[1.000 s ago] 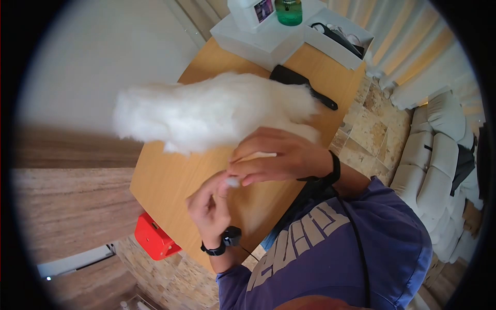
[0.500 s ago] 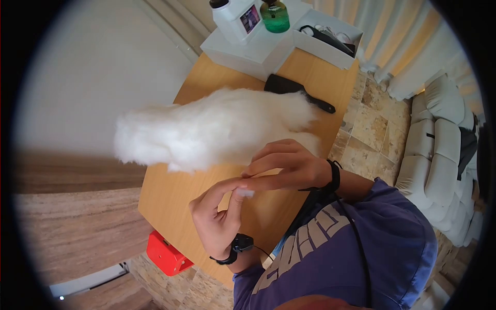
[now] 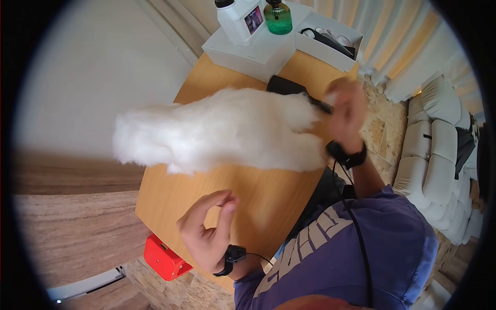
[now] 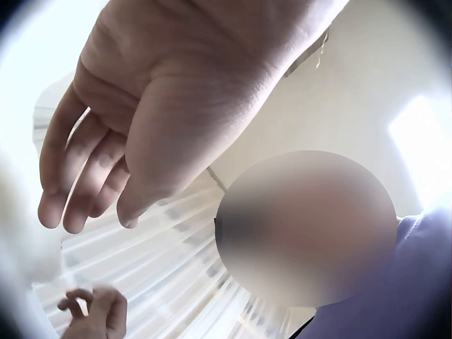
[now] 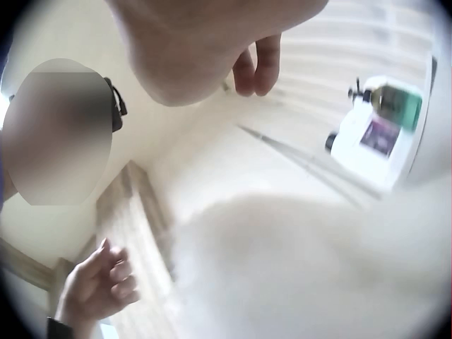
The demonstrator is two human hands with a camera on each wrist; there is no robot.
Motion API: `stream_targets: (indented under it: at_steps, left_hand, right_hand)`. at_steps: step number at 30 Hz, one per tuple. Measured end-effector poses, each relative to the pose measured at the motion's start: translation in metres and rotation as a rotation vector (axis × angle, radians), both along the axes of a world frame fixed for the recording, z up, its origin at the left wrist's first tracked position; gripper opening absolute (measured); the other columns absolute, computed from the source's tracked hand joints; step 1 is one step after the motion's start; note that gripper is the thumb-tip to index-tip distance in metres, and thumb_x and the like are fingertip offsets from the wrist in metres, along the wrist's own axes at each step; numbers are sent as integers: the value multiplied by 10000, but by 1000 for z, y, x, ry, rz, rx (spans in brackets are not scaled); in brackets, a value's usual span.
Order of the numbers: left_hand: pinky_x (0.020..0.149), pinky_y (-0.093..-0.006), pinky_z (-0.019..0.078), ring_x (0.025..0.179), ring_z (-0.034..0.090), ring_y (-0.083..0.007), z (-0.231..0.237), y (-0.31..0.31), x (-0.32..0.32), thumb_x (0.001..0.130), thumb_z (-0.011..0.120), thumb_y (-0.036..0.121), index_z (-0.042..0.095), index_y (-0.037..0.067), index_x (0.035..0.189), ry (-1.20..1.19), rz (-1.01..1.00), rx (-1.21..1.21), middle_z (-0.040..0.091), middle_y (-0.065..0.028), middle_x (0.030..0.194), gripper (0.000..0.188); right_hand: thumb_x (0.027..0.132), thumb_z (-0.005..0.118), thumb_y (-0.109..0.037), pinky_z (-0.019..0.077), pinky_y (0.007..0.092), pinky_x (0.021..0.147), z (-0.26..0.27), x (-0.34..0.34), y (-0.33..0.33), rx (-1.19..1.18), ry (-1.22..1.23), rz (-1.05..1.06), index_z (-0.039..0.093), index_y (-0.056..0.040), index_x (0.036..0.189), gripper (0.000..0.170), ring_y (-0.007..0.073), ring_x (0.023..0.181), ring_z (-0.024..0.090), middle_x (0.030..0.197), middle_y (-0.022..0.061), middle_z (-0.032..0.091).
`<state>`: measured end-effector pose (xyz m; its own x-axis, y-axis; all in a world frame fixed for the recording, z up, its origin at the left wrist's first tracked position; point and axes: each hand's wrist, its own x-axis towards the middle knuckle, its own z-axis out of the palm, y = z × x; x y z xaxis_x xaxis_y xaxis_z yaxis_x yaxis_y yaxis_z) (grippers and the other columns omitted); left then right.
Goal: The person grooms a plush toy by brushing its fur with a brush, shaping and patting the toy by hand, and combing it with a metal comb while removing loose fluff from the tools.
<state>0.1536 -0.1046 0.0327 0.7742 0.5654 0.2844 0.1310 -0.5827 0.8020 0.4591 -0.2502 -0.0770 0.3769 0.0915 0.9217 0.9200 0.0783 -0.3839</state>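
Observation:
A long, fluffy white furry body [image 3: 222,129] lies across the wooden table [image 3: 181,201] in the head view. My left hand [image 3: 209,225] is raised in front of it, thumb and index fingertips close together with nothing visible between them; in the left wrist view its other fingers hang relaxed. Blurred, my right hand [image 3: 347,108] is at the table's right edge, beside the fur's right end and over the handle of a black paddle-shaped tool [image 3: 287,86]. A pale tuft [image 3: 331,97] shows at its curled fingers. The right wrist view hides those fingertips.
At the back of the table stand a white box [image 3: 248,59] bearing a white jug [image 3: 240,23] and a green bottle [image 3: 279,20], and an open white box [image 3: 330,54] with black and white items. A red stool [image 3: 164,258] is at the near left, a pale sofa [image 3: 421,160] at the right.
My hands, together over a small white tuft before, have parted. The right hand has swung right and away to the table's edge; the left stays near its place, its fingertips now bare.

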Motion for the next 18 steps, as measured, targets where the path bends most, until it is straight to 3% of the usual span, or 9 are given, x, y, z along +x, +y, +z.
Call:
stream_targets:
  at_steps: [1, 3, 6, 8, 9, 11, 15, 17, 18]
  left_hand:
    - [789, -309, 566, 806, 740, -214, -1, 3, -6, 959, 655, -16, 690, -78, 1055, -56, 25, 22, 745, -156, 837, 120]
    - [775, -304, 561, 790, 728, -210, 3, 3, -14, 993, 619, -2, 673, -72, 1045, -82, 67, 26, 728, -151, 817, 102]
    - [722, -295, 544, 730, 690, -189, 4, 8, -23, 1028, 577, 18, 649, -55, 985, -229, 161, 45, 707, -147, 778, 111]
    - [714, -297, 541, 722, 686, -188, 6, 9, -27, 1031, 576, 26, 645, -54, 980, -254, 193, 41, 701, -141, 769, 117]
    - [706, -298, 537, 714, 681, -188, 7, 10, -29, 1034, 576, 34, 642, -54, 976, -276, 228, 41, 695, -136, 760, 124]
    - [670, -289, 556, 693, 699, -193, 7, 12, -31, 1003, 621, 9, 658, -59, 943, -317, 257, 33, 696, -132, 767, 98]
    - [664, -287, 555, 677, 696, -186, 9, 13, -33, 1008, 619, 18, 655, -62, 936, -314, 255, 52, 698, -136, 767, 113]
    - [662, -286, 555, 672, 695, -184, 8, 13, -33, 1010, 616, 18, 654, -63, 936, -316, 250, 54, 697, -136, 763, 117]
    - [677, -293, 541, 678, 685, -185, 7, 13, -33, 1026, 594, 35, 642, -55, 958, -290, 242, 69, 685, -130, 745, 123]
  right_hand:
    - [923, 557, 51, 509, 363, 764, 7, 19, -19, -97, 95, -268, 613, -12, 923, 84, 299, 814, 610, 893, 126, 623]
    - [967, 624, -38, 515, 344, 779, 21, 61, -39, -22, 307, -344, 655, -6, 972, 45, 296, 846, 620, 910, 124, 633]
    - [956, 686, -160, 522, 376, 863, -9, 150, -72, 104, 441, -383, 743, -32, 986, 144, 321, 988, 653, 991, 153, 686]
    - [972, 672, -238, 490, 384, 993, -56, 211, -97, -211, 390, -602, 738, -11, 899, 247, 321, 1118, 668, 1158, 209, 706]
    - [972, 672, -238, 490, 384, 993, -77, 233, -103, -204, 385, -603, 738, -11, 899, 247, 321, 1118, 668, 1158, 209, 706]
    - [901, 701, -283, 464, 448, 1027, -115, 268, -107, -419, 413, -735, 818, -78, 934, 239, 368, 1284, 578, 1185, 251, 711]
    - [877, 711, -223, 514, 411, 963, -143, 300, -99, -561, 279, -691, 775, -51, 943, 195, 408, 1157, 666, 1119, 239, 732]
    - [874, 696, -193, 551, 400, 845, -142, 307, -98, -637, 682, -474, 766, -50, 911, 163, 379, 992, 725, 1023, 225, 744]
    - [874, 696, -193, 551, 400, 845, -143, 308, -100, -631, 682, -476, 766, -50, 911, 163, 379, 992, 725, 1023, 225, 744]
